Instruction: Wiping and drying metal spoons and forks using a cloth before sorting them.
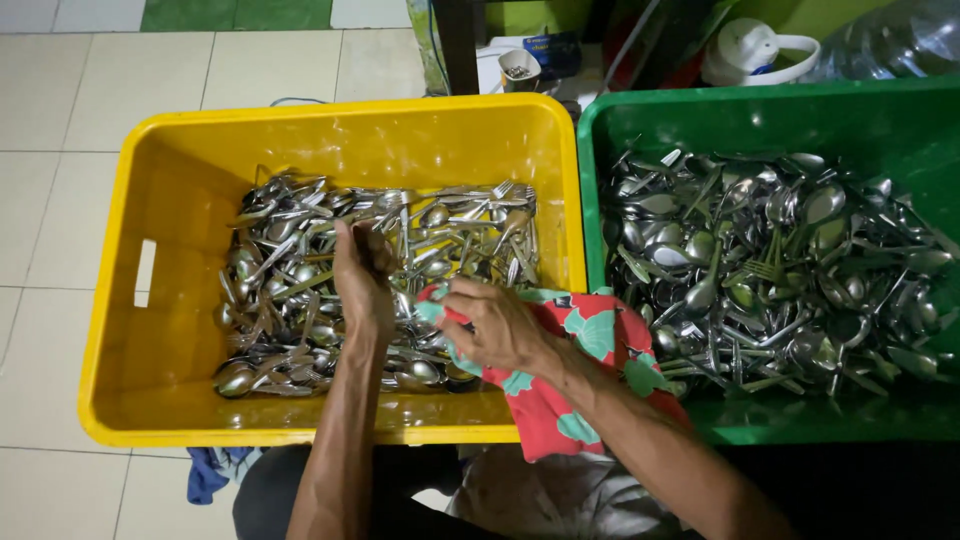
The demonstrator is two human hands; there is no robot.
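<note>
Head view, looking down on two crates set side by side on tiled floor [60, 200].

Left hand [362, 280]: raised over yellow crate [120, 300], fingers closed around a few pieces of steel cutlery; exact count not discernible, handles hidden in the grip.

Right hand [500, 325]: resting on red floral cloth [585, 370], fingers curled and pressing the cloth; whether cutlery is wrapped beneath cannot be told. Cloth draped over near rim where the two crates meet, spilling toward the lap.

Cutlery heap [330, 290] in yellow crate: spoons and forks, tangled, lying across the crate's middle and back. Green crate [620, 120] to the right: second pile of spoons and forks [770, 270], looser, apparently wet-looking sheen.

Handling judgement: single pieces light, stiff, smooth metal, probably slippery if damp; interlocked in the heap, so likely to drag neighbours along. Best taken by the handle shaft, not the bowl or tines. Fork tines sharp enough to snag cloth.

Behind crates: white plastic jug [750, 50], small cup [520, 68], clear bottle [890, 40].
</note>
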